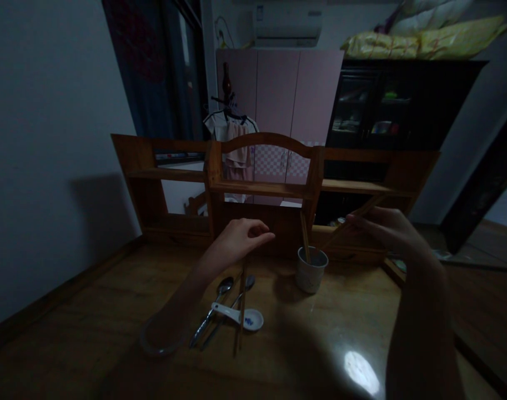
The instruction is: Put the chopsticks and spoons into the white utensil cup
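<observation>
Cup (310,276) holds upright chopstick (305,239); right hand (387,229) grips tilted chopstick (335,235), left hand (240,240) pinches stick (240,311)

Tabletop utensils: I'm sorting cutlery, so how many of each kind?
Metal spoons: 2
White ceramic spoon: 1
Cup: 1
Chopsticks: 3 made out, one in left hand, one in right hand, one in Cup
Total: 7

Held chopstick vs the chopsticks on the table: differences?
The held chopstick is pinched in the right hand, slanting down into the cup; the chopsticks on the table lie flat beside the spoons. The held chopstick is single; those on the table look like a pair. Both are thin, brown sticks.
</observation>
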`<act>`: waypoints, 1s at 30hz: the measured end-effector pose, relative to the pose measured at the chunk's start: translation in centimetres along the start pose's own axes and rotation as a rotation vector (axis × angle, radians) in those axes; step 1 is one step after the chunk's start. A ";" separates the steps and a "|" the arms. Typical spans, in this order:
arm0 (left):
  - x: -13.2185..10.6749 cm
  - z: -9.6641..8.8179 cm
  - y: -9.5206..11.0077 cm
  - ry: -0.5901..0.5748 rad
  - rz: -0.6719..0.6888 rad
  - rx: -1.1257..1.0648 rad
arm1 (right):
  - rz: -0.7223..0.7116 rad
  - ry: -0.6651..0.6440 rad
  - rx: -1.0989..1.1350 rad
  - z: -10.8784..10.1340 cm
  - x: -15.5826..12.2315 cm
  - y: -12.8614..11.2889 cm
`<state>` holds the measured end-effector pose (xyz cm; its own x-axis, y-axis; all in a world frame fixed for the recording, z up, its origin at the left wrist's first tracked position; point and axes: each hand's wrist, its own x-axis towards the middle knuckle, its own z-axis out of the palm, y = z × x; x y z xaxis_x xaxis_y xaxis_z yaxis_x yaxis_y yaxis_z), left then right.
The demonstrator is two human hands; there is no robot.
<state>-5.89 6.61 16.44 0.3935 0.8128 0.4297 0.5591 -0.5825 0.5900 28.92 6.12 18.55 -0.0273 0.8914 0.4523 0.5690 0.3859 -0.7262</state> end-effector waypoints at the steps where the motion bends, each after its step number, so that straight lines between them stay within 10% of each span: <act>1: 0.1 0.0 -0.1 -0.016 -0.007 0.027 | 0.008 -0.031 -0.019 0.3 0.6 1.0; 12: 0.4 -0.3 -1.2 -0.051 -0.050 0.111 | 0.100 -0.491 0.023 5.2 3.1 4.7; 30: 0.9 0.1 -2.9 -0.133 -0.077 0.114 | 0.075 -0.471 0.103 7.5 3.8 8.7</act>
<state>-7.07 9.06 14.98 0.4349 0.8534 0.2874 0.6677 -0.5198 0.5329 27.57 14.64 10.03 -0.3719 0.9191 0.1303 0.4999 0.3166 -0.8061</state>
